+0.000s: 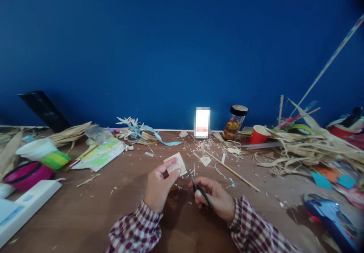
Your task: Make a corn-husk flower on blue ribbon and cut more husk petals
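Note:
My left hand (160,184) pinches a small pale square piece of dry leaf or paper (176,162) between thumb and fingers, holding it just above the wooden table (113,207). My right hand (216,198) grips small black-handled scissors (199,187), with the blades pointing up-left and meeting the right edge of the piece. Both sleeves are red-and-white plaid.
Dry husk strips and scraps litter the table (307,150). A thin wooden stick (231,171) lies right of my hands. A jar (235,122), red cup (259,134), blue glue gun (330,213), pink bowl (25,174), white cup (36,148) and white box (22,207) stand around.

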The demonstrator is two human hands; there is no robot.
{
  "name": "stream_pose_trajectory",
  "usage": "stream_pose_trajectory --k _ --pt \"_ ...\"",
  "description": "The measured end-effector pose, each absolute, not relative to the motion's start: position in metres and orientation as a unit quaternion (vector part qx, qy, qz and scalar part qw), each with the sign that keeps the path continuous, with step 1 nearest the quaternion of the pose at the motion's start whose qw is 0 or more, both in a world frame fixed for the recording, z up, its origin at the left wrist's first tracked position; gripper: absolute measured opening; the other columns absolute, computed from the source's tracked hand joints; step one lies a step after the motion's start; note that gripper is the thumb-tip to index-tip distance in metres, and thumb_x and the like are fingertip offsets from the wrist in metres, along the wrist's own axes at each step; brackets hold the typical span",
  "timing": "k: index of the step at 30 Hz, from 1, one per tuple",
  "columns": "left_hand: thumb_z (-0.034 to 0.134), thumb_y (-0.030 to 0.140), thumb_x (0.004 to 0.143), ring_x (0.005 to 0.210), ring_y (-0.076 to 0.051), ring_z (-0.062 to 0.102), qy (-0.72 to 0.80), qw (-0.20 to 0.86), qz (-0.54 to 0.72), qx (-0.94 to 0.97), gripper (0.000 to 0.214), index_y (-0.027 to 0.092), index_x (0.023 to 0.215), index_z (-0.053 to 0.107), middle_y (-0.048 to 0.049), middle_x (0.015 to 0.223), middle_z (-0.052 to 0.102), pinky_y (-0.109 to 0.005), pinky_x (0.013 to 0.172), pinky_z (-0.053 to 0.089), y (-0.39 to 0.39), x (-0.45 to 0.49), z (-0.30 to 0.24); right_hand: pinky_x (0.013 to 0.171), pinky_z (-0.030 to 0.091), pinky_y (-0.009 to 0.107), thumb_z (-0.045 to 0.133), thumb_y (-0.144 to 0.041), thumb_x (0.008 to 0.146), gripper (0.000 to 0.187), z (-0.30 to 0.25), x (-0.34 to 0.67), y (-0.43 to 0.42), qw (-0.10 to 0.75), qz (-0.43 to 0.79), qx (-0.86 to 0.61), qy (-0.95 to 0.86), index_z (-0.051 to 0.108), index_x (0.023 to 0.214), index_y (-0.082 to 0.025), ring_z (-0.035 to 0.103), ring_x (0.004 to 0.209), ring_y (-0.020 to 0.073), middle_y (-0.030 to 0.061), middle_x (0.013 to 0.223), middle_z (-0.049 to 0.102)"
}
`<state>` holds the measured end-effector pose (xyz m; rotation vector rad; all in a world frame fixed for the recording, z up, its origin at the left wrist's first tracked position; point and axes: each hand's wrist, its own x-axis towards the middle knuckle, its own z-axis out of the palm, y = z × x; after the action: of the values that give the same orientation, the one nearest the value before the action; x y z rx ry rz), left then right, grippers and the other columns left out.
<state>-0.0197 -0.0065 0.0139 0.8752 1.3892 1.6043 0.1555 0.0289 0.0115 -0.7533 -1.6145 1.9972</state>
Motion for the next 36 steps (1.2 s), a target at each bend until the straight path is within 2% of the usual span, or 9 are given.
stream_pose_trajectory --k 21,36 --pt "0.071 0.028 0.059 0.086 -0.020 0.062 0.556 0.412 0.636 0.341 0.047 0.015 0.104 0.064 -0.0072 0.097 0.069 -0.028 0.078 0.048 -0.0066 -0.0183 0.0152 0.051 0.041 0.021 0.065 -0.047 0.066 0.043 0.0052 0.1545 0.0296 0.229 0.724 -0.278 -0.589 0.055 0.093 -0.015 0.046 0.053 0.0077 -0.0034 0.060 0.050" --pt "0.069 0.028 0.063 0.083 -0.020 0.063 0.563 0.417 0.620 0.353 0.053 0.013 0.113 0.057 -0.0078 0.094 0.069 -0.028 0.075 0.048 -0.0069 -0.0179 0.0186 0.047 0.038 0.019 0.065 -0.045 0.066 0.041 0.0086 0.1527 0.0281 0.234 0.719 -0.290 -0.587 0.054 0.090 -0.014 0.044 0.048 0.0061 -0.0043 0.057 0.050"
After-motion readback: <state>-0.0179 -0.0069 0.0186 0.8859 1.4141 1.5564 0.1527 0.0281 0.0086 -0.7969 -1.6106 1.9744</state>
